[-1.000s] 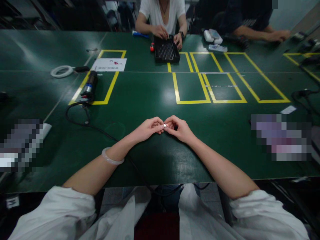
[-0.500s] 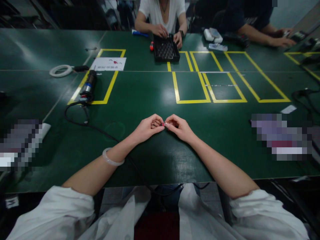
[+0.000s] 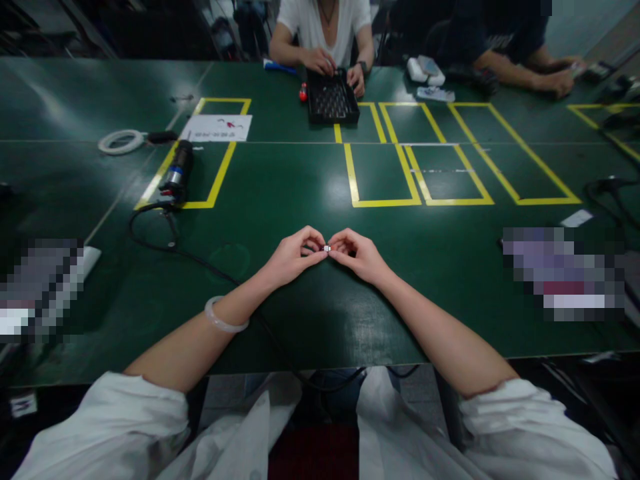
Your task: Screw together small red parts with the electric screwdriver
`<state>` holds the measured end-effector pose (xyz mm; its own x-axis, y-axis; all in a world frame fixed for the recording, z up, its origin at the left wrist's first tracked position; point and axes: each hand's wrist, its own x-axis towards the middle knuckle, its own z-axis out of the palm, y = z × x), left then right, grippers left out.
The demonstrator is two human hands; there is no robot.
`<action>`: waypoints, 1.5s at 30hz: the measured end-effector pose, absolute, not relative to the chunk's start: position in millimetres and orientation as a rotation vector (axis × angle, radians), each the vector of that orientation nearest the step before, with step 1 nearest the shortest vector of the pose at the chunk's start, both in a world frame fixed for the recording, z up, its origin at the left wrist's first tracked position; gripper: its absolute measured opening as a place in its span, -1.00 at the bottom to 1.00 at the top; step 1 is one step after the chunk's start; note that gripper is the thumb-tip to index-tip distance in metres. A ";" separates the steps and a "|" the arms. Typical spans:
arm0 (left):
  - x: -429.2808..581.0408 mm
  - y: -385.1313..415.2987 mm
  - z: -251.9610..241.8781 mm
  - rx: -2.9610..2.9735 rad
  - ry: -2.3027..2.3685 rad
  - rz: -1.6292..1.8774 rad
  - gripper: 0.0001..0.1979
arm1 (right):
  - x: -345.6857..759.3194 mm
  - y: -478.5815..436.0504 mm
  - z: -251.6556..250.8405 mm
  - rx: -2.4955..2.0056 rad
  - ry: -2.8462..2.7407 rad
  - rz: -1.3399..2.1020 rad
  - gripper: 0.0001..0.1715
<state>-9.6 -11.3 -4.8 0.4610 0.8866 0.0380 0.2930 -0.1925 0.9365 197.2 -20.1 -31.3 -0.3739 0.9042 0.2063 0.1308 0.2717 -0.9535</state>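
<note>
Above the green table, my two hands meet fingertip to fingertip. Between them is a tiny part, whitish with a dark end, too small for me to name its kind. My left hand pinches its left side between thumb and forefinger. From the other side, my right hand closes thumb and fingers on the same piece. The fingertips cover most of it. A pale bangle circles my left wrist.
A black electric screwdriver lies at left, its cable running toward me. Near it are a printed sheet and a white coil. Across the table a person handles a black tray. Yellow tape rectangles mark the surface.
The small part between my fingertips has turned: red showed on it before, and a white face shows now. My hands have hardly shifted. At far right, another person's hands have moved slightly.
</note>
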 end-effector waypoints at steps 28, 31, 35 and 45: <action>-9.8 -13.7 -0.5 1.988 1.002 0.715 -0.75 | 198.2 -20.5 -27.1 -1.005 -1.827 0.993 -0.82; -9.8 -13.4 -0.3 1.984 1.009 0.726 -0.74 | 198.3 -19.5 -28.4 -1.014 -1.818 0.992 -0.81; -9.9 -14.2 -0.2 1.964 1.031 0.733 -0.73 | 198.3 -18.9 -31.4 -1.004 -1.774 1.007 -0.80; -38.4 11.7 5.8 1.971 1.195 0.904 -0.62 | 198.8 -19.6 -26.6 -1.056 -1.770 1.131 -0.81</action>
<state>-38.4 11.7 5.8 0.3457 0.9120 0.2209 0.4613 -0.3702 0.8063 198.8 -19.6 -26.6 -0.3599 0.9180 0.1666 0.2345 0.2619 -0.9362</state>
